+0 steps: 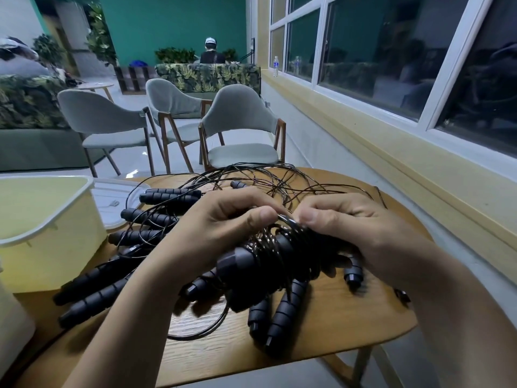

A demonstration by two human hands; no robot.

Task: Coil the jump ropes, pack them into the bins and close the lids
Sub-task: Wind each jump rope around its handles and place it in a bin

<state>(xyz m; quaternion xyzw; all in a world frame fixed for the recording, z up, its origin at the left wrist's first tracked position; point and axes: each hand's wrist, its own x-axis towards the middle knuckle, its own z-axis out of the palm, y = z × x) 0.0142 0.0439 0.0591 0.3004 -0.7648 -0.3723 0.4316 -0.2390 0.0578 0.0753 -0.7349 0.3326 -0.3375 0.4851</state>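
Note:
A jump rope bundle (263,261), two dark ribbed handles with thin black cord wound round them, is held above the wooden table (349,317). My left hand (223,222) grips the bundle from the left, thumb on the cord. From the right my right hand (347,222) pinches the cord loops at the bundle's top. Several loose jump ropes (156,217) with dark handles lie tangled across the table. A pale yellow bin (47,219) stands open at the left, its clear lid (117,200) lying flat behind it.
Three grey chairs (240,127) stand beyond the table's far edge. A yellow window ledge (405,152) runs along the right. A person sits far back behind a leaf-patterned sofa. Another pale container edge (11,331) shows at the lower left.

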